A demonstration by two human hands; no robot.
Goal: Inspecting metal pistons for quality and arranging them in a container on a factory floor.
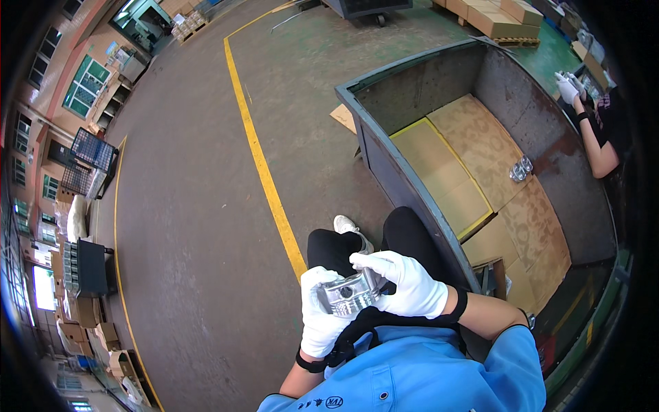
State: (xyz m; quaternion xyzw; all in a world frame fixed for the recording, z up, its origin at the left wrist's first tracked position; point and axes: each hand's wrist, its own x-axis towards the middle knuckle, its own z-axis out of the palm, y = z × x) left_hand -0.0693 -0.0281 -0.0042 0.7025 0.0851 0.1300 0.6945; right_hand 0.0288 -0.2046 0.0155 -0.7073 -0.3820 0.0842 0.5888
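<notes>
Above my lap, my left hand (pixel 321 312), in a white glove, wraps round the left side of a shiny metal piston (pixel 348 295). A round dark hole shows in its side, with ribbed bands below. My gloved right hand (pixel 405 283) closes on the right side of the metal, fingers bent over its top edge. A greyer metal part shows beneath those fingers; I cannot tell whether it is a separate piece. Inside the large metal bin (pixel 419 185) at my right, a few similar shiny metal pieces (pixel 521 169) lie together on cardboard.
Flattened cardboard (pixel 480 130) lines the bin, with a yellow-edged panel (pixel 443 175) among it. Beyond the bin's far right wall, a co-worker's gloved hands (pixel 571 88) hold something metallic. A yellow line (pixel 255 144) crosses the floor. Cardboard boxes (pixel 498 19) sit on a pallet behind.
</notes>
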